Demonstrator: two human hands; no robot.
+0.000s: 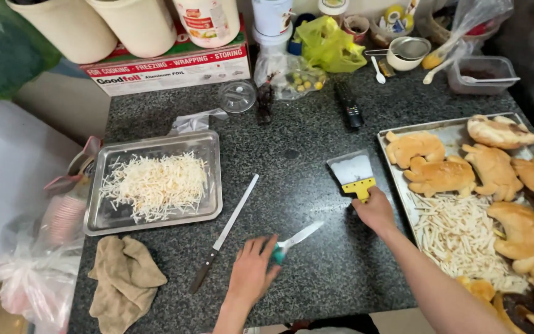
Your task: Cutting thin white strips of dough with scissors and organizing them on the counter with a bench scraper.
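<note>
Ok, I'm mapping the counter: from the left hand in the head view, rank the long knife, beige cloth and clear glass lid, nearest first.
From the left hand:
1. Long knife, just left of it.
2. Beige cloth, at the counter's front-left.
3. Clear glass lid, far back.

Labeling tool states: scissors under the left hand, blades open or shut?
Shut. The scissors show one narrow pointed blade line, no V gap; left hand covers the teal handles.

Teal-handled scissors [293,241] lie closed, blades pointing toward the baking tray [397,185]; yellow-handled scraper [354,174] rests flat just beside that tray's left rim.
</note>
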